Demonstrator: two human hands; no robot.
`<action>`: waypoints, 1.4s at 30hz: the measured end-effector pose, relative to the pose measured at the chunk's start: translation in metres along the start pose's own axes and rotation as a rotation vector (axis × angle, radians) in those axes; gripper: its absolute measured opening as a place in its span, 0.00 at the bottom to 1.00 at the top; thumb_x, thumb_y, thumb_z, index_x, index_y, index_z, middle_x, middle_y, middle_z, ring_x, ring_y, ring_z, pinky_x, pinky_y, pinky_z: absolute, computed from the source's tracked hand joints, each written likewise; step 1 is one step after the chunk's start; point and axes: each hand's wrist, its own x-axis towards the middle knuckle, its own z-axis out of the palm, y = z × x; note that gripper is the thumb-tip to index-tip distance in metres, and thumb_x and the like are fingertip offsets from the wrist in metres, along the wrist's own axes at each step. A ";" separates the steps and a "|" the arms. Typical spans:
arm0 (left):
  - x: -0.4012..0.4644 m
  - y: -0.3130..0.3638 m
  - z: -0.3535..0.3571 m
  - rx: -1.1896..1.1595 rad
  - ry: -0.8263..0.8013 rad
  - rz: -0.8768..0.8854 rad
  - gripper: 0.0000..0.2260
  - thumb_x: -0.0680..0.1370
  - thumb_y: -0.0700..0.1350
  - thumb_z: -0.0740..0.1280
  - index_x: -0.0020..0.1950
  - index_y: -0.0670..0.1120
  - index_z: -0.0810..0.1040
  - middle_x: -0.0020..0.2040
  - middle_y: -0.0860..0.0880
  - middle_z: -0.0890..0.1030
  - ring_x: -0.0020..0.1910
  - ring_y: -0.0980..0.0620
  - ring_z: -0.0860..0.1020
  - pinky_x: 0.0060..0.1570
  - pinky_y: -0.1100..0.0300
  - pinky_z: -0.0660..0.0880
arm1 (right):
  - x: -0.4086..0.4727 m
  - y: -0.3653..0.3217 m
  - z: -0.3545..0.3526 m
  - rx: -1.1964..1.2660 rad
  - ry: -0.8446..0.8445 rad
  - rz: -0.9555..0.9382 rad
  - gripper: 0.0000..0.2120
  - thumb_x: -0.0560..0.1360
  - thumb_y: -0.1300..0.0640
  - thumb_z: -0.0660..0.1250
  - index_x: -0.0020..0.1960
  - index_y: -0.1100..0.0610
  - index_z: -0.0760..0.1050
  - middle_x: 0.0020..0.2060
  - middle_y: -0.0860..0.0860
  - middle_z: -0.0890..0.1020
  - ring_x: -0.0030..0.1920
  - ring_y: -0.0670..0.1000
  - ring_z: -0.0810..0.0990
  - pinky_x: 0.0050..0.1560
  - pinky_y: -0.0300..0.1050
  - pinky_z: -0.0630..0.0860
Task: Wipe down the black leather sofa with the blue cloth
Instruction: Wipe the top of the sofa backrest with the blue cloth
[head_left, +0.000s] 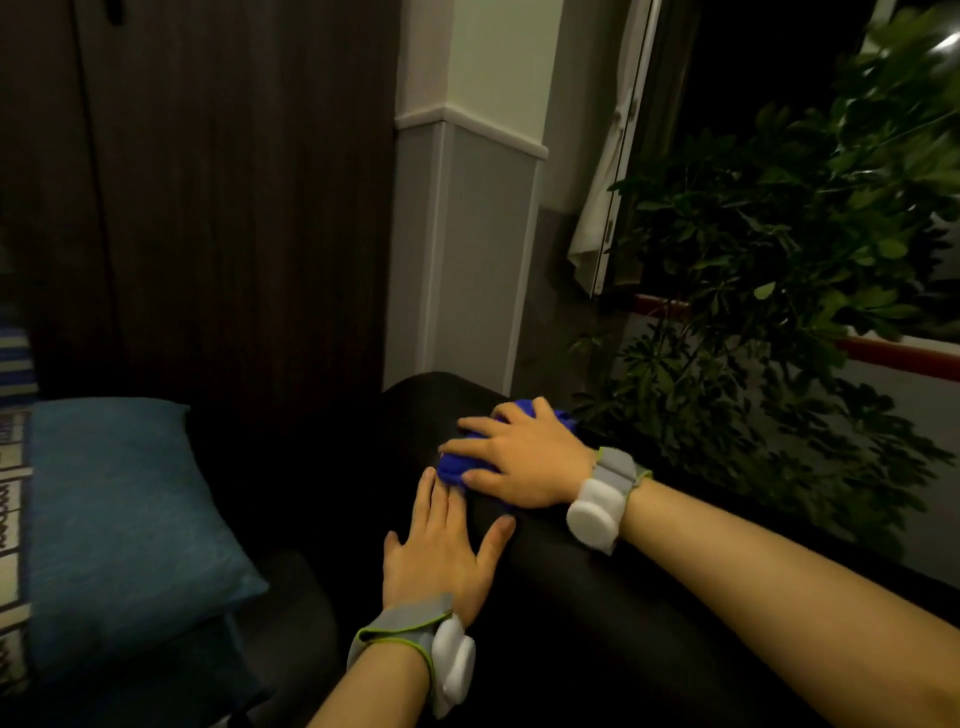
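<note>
Black leather sofa (597, 587) arm, right hand (519, 460) fingers spread pressing blue cloth (457, 465), left hand (441, 558) fingers splayed flat

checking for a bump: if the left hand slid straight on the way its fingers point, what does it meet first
Most likely the blue cloth under the right hand; the left hand already has its fingertips almost at the cloth's near edge.

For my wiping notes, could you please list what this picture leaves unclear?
- Blue cloth: head view, mostly hidden under the right hand.
- Black leather sofa: too dark to judge which parts are wiped; cut off by the bottom edge.
- Plant: leaves blurred.
</note>
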 end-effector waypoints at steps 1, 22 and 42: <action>-0.001 0.000 -0.002 -0.009 -0.005 0.011 0.38 0.76 0.72 0.41 0.81 0.52 0.41 0.80 0.58 0.37 0.76 0.60 0.32 0.74 0.42 0.57 | 0.000 0.007 -0.001 0.060 -0.022 0.032 0.27 0.75 0.30 0.45 0.73 0.32 0.54 0.76 0.42 0.61 0.72 0.57 0.62 0.62 0.63 0.59; -0.003 0.001 -0.019 -0.011 -0.070 0.060 0.37 0.76 0.72 0.42 0.79 0.56 0.34 0.78 0.60 0.31 0.77 0.59 0.34 0.71 0.42 0.60 | -0.024 0.048 -0.006 0.372 -0.138 0.314 0.25 0.81 0.35 0.49 0.76 0.34 0.52 0.78 0.53 0.58 0.75 0.60 0.61 0.73 0.59 0.60; -0.012 0.007 -0.035 0.030 -0.073 0.083 0.38 0.78 0.70 0.42 0.80 0.50 0.35 0.79 0.56 0.32 0.78 0.56 0.34 0.66 0.50 0.70 | -0.027 0.087 0.010 0.664 -0.093 0.526 0.20 0.84 0.48 0.53 0.74 0.51 0.66 0.67 0.56 0.74 0.64 0.57 0.74 0.65 0.47 0.69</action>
